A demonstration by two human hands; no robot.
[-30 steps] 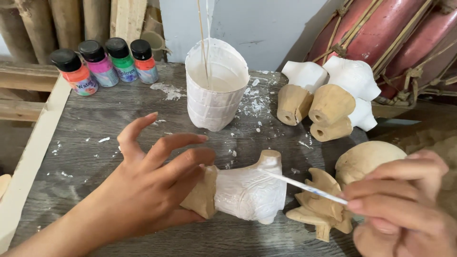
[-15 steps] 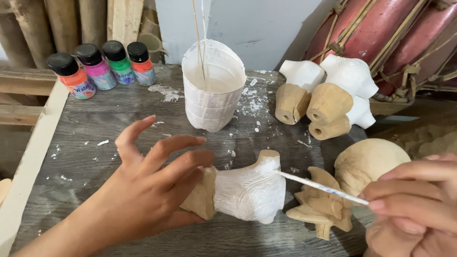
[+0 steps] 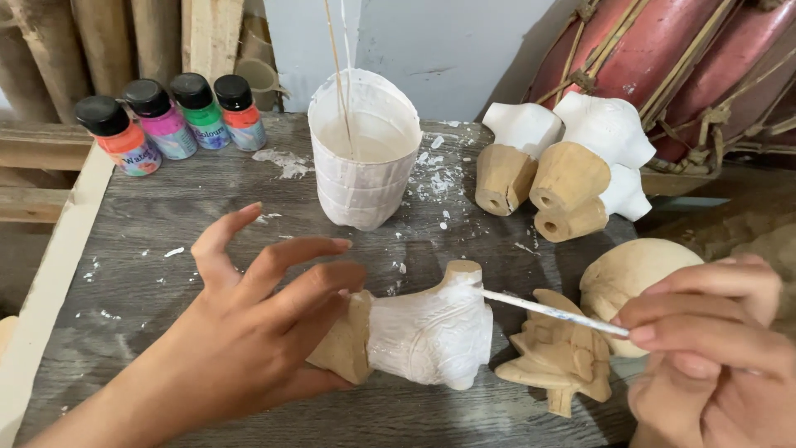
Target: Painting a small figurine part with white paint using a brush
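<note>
My left hand (image 3: pixel 249 332) grips the bare wooden end of a carved wooden figure (image 3: pixel 423 332) lying on the table; most of the figure is coated in white paint. My right hand (image 3: pixel 713 348) pinches a thin white-stained brush (image 3: pixel 551 311) whose tip touches the figure's upper right edge. A cut-off plastic cup of white paint (image 3: pixel 365 158) stands behind the figure, with thin sticks leaning in it.
Several small paint bottles (image 3: pixel 170 120) line the back left of the grey wooden table (image 3: pixel 149 249). Partly whitened carvings (image 3: pixel 564 166) lie at the back right. An unpainted carved piece (image 3: pixel 560 357) and a round wooden piece (image 3: pixel 630 270) lie by my right hand. Red drums (image 3: pixel 688 58) lean behind.
My right hand has drawn slightly to the right and the brush tip has slid up along the figure's right edge. The left hand keeps its hold.
</note>
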